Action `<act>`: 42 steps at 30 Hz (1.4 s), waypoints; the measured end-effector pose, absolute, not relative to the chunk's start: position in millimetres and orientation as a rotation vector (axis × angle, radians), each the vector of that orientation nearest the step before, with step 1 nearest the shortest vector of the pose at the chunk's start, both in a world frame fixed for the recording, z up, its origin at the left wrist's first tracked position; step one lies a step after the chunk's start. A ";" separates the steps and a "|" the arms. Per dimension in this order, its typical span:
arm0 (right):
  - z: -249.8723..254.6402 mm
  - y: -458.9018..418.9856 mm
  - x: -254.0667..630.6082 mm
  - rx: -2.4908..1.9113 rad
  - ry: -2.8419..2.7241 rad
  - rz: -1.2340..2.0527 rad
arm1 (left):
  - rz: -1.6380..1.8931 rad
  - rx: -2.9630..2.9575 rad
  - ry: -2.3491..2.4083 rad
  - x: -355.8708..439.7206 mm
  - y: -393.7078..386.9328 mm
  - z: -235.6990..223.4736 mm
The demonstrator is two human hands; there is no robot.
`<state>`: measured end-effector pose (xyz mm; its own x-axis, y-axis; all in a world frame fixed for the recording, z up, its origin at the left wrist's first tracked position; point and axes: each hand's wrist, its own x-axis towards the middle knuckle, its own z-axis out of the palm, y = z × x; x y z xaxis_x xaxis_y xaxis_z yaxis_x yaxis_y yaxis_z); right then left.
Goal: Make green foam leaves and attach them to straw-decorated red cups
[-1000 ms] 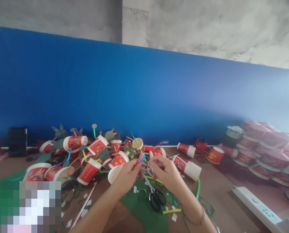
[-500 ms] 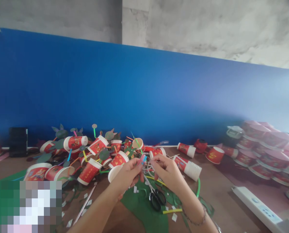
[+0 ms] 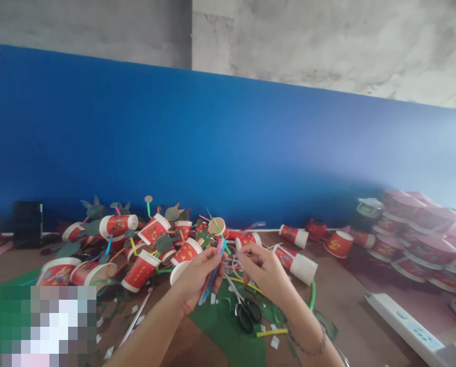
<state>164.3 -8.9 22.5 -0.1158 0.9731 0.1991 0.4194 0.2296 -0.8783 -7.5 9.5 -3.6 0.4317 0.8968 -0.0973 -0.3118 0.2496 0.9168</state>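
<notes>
My left hand (image 3: 197, 275) is closed around blue and pink drinking straws (image 3: 222, 247). Their ends poke out above the thumb and below the palm. Across from it, my right hand (image 3: 264, 265) has its thumb and fingers pinched together, a little apart from the straws; what lies between the fingertips is too small to make out. Black-handled scissors (image 3: 245, 313) lie below and between both hands. They rest on green paper (image 3: 216, 326), near a short yellow straw piece (image 3: 272, 333).
Red paper cups (image 3: 142, 270) with straws and dark paper shapes crowd the left. Stacked white-rimmed cups (image 3: 302, 267) lie behind my right hand. A white power strip (image 3: 404, 321) and pink-topped cups (image 3: 419, 244) are to the right. A blue panel (image 3: 228, 148) stands behind.
My left hand has turned, so more of the blue and pink straws shows above and below it. My right hand has barely moved.
</notes>
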 end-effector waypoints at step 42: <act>11.8 -7.4 157.0 -1.576 -1.738 0.807 | 0.691 2.079 1.306 0.1 -2.0 -11.0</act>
<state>157.0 -7.4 11.8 -0.0672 0.9959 0.0600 0.5966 0.0883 -0.7976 0.1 -2.0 -11.0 0.3856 0.9150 0.1189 0.6131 -0.3504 0.7080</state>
